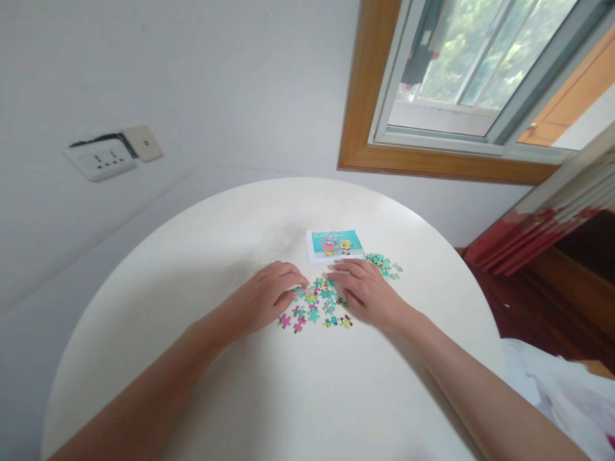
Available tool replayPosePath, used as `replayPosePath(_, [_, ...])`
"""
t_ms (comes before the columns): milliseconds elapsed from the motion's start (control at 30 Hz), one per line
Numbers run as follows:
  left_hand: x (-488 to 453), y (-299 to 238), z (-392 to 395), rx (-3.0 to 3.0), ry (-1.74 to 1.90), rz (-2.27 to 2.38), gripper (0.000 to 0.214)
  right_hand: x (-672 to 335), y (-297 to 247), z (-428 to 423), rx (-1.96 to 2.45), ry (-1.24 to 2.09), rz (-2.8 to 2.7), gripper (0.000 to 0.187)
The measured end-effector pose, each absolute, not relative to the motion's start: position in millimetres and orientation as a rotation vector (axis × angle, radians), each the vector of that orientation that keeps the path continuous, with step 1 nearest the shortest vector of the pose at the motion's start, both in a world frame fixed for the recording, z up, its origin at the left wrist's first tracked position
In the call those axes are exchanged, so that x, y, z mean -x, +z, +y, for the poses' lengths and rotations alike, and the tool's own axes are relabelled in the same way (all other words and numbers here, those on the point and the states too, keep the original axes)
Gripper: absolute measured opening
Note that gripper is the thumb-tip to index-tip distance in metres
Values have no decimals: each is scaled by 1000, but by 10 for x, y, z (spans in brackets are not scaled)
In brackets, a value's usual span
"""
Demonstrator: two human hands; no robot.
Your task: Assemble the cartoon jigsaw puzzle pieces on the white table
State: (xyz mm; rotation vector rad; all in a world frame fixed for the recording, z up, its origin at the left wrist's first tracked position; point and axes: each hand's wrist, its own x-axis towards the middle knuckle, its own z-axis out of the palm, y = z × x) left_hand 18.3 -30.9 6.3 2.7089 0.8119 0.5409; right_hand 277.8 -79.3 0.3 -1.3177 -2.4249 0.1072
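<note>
Several small loose jigsaw pieces in teal, pink and yellow lie in a heap on the round white table. My left hand rests palm down at the heap's left edge, fingers flat on the pieces. On the heap's right side my right hand lies flat too, fingers stretched left over the pieces. Just beyond the hands lies a small cartoon picture card. A second little cluster of pieces sits right of the card.
A white wall with a power socket and a plate stands behind the table. A wood-framed window is at the upper right. Red-striped fabric and white cloth are on the right.
</note>
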Motion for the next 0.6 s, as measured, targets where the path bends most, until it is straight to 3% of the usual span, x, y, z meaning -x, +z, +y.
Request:
replayPosePath(133, [-167, -4, -275, -2690, 556, 862, 29, -2663, -22, -769, 1370, 75, -2377, 31])
replayPosePath(600, [-163, -48, -250, -2659, 559, 891, 26, -2511, -58, -634, 1454, 65, -2285, 18])
